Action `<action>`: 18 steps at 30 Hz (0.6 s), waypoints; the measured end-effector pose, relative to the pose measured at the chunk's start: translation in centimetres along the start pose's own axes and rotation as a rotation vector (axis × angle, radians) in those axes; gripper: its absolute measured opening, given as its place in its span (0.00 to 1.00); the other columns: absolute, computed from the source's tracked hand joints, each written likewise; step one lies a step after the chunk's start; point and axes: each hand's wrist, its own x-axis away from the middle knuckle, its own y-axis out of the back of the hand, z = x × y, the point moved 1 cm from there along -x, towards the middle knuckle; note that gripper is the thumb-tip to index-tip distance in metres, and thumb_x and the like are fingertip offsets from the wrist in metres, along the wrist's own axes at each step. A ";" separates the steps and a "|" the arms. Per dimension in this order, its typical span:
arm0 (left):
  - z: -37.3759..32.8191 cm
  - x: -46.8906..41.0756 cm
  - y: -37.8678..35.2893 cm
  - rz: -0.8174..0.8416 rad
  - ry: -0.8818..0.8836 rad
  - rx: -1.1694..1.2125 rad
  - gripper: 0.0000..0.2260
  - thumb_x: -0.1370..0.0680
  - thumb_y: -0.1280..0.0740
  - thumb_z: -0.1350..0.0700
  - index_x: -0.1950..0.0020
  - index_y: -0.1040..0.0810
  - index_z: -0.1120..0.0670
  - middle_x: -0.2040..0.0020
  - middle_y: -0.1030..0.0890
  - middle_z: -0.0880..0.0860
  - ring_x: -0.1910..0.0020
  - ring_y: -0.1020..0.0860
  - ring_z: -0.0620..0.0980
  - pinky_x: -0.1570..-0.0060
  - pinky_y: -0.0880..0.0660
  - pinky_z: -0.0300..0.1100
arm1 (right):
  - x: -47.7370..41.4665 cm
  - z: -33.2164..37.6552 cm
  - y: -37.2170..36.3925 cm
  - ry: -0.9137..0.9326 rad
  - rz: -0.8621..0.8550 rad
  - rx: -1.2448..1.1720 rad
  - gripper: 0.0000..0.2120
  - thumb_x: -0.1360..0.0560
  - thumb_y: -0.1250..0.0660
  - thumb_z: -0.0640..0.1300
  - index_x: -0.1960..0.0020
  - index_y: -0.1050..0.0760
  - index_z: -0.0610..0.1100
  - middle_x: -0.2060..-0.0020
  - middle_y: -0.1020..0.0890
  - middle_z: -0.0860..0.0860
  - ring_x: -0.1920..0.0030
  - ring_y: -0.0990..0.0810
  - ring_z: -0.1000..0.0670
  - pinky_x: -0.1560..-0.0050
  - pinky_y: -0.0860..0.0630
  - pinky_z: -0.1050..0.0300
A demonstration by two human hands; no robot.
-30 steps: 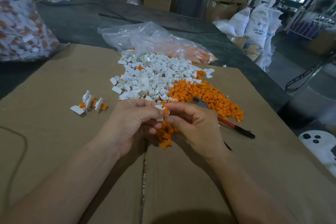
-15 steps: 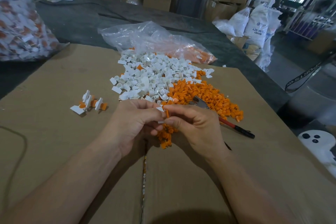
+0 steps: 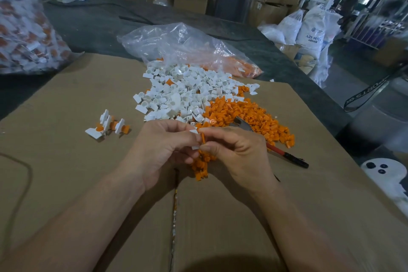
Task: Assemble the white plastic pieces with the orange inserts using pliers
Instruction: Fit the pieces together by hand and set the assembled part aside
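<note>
My left hand [image 3: 163,148] pinches a small white plastic piece [image 3: 195,139] above the cardboard. My right hand [image 3: 238,152] pinches an orange insert [image 3: 203,138] set against that white piece. Behind my hands lie a heap of white pieces [image 3: 185,93] and a heap of orange inserts [image 3: 245,115]. Red-handled pliers [image 3: 280,152] lie on the cardboard behind my right hand, their jaws among the orange inserts. A few joined white-and-orange pieces [image 3: 108,127] sit to the left.
The work surface is a flat cardboard sheet [image 3: 66,161] on a dark table. A clear plastic bag [image 3: 187,48] lies behind the heaps. A big bag of parts [image 3: 24,28] stands at the far left. Sacks [image 3: 313,28] and boxes stand behind.
The orange insert has turned from flat-on to edge-on between my right fingers and sits closer against the white piece. Both hands stay in place.
</note>
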 end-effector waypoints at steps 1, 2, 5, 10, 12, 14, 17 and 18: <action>0.0 0.0 0.0 0.001 -0.004 -0.003 0.08 0.32 0.31 0.69 0.68 0.21 0.59 0.74 0.22 0.56 0.76 0.24 0.47 0.77 0.27 0.35 | 0.0 0.0 0.0 -0.002 0.002 0.007 0.16 0.32 0.30 0.40 0.44 0.24 0.45 0.58 0.18 0.56 0.56 0.18 0.56 0.56 0.21 0.60; 0.0 0.0 0.0 0.002 -0.008 -0.006 0.07 0.32 0.31 0.70 0.68 0.21 0.59 0.74 0.22 0.56 0.76 0.24 0.47 0.77 0.27 0.35 | 0.0 0.0 0.0 -0.003 0.004 0.012 0.16 0.32 0.30 0.39 0.44 0.24 0.45 0.57 0.18 0.55 0.56 0.18 0.56 0.56 0.21 0.60; 0.1 -0.1 0.0 0.000 -0.022 -0.015 0.08 0.32 0.31 0.70 0.69 0.21 0.59 0.74 0.22 0.55 0.76 0.24 0.46 0.77 0.27 0.34 | 0.0 0.0 0.0 -0.011 -0.002 0.002 0.16 0.32 0.29 0.38 0.44 0.24 0.44 0.57 0.18 0.55 0.56 0.18 0.57 0.56 0.21 0.62; 0.2 -0.3 -0.1 -0.016 -0.018 0.011 0.06 0.32 0.31 0.68 0.67 0.21 0.59 0.74 0.22 0.54 0.77 0.24 0.46 0.77 0.27 0.34 | 0.0 0.4 0.1 -0.059 0.035 0.028 0.18 0.31 0.29 0.42 0.43 0.26 0.46 0.57 0.20 0.61 0.56 0.19 0.62 0.55 0.24 0.69; 0.3 -0.5 -0.1 -0.040 -0.010 0.043 0.06 0.32 0.30 0.68 0.67 0.22 0.60 0.74 0.22 0.54 0.77 0.24 0.46 0.78 0.28 0.34 | -0.4 0.8 1.0 -0.109 0.035 0.101 0.17 0.32 0.32 0.52 0.44 0.26 0.51 0.59 0.21 0.64 0.58 0.21 0.64 0.58 0.26 0.72; 0.4 -0.7 0.0 -0.062 -0.005 0.081 0.06 0.32 0.30 0.69 0.66 0.23 0.60 0.74 0.22 0.54 0.77 0.25 0.47 0.78 0.28 0.35 | -0.8 0.8 2.5 -0.202 -0.010 0.214 0.20 0.36 0.35 0.61 0.45 0.26 0.57 0.61 0.22 0.64 0.57 0.21 0.64 0.59 0.26 0.71; 0.4 -0.8 0.1 -0.068 -0.008 0.119 0.06 0.32 0.31 0.69 0.66 0.23 0.60 0.75 0.23 0.54 0.77 0.25 0.46 0.79 0.29 0.34 | -0.8 -0.1 5.5 -0.481 -0.010 0.415 0.32 0.40 0.35 0.68 0.39 0.27 0.57 0.48 0.23 0.63 0.50 0.25 0.64 0.51 0.29 0.64; 0.4 -0.8 0.1 -0.069 -0.012 0.124 0.06 0.32 0.31 0.69 0.66 0.23 0.60 0.75 0.23 0.54 0.78 0.25 0.46 0.79 0.29 0.34 | -0.6 -0.6 6.4 -0.580 0.065 0.515 0.38 0.41 0.35 0.69 0.34 0.31 0.56 0.41 0.25 0.60 0.46 0.27 0.61 0.48 0.30 0.61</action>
